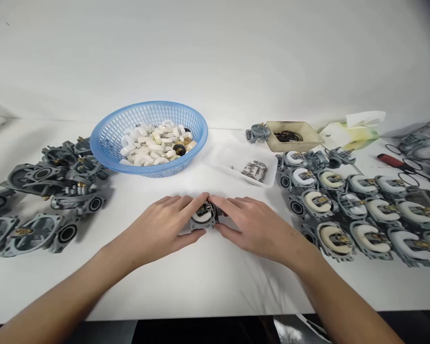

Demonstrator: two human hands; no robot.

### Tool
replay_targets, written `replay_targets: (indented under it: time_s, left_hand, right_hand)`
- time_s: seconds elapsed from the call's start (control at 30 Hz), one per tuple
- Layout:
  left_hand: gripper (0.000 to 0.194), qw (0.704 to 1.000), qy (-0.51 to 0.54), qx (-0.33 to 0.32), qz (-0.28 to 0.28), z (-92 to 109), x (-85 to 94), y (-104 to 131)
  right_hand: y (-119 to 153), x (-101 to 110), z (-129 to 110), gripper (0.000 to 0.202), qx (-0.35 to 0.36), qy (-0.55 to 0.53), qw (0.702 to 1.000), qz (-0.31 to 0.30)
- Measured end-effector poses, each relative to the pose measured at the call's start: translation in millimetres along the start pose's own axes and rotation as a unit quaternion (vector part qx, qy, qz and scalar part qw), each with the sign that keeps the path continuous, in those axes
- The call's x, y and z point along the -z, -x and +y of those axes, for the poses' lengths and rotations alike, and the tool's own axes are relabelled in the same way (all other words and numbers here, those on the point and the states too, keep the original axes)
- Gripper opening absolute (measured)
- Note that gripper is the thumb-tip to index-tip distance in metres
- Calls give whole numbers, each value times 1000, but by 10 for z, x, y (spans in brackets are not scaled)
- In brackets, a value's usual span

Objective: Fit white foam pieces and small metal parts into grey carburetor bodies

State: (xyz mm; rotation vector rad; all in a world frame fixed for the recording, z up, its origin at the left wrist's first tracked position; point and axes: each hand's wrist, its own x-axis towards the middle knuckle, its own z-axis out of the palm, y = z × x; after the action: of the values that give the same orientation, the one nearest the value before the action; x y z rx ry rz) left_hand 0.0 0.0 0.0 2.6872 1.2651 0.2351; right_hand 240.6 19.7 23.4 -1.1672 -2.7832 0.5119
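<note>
A grey metal carburetor body [203, 216] with a white curved float in it rests on the white table between both hands. My left hand [166, 222] is closed on its left side, thumb at the near edge and fingers over the far edge. On the other side my right hand [249, 222] grips the same body, its thumb and index finger at the right edge. The two index fingertips meet above the body's far part. Small brass parts show beside the float; the fingers partly hide them.
Behind stands a blue basket [148, 169] of white floats. A clear tray [220, 165] holds small metal pins; a beige box [311, 136] holds black rings. Grey bodies [45, 174] lie left; rows of float-fitted bodies [335, 239] and a red-handled tool [394, 161] lie right.
</note>
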Motion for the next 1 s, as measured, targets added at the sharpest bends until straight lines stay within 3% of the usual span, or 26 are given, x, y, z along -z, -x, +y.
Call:
replay_targets:
  time_s: [0.73, 1.0]
  left_hand:
    - [62, 1000, 8, -4, 8, -15, -24, -18]
    - [61, 1000, 5, -7, 15, -9, -30, -34]
  right_hand:
    - [-13, 4, 5, 49, 0, -5, 1000, 6]
    - [-20, -45, 50, 44, 24, 12, 998, 59]
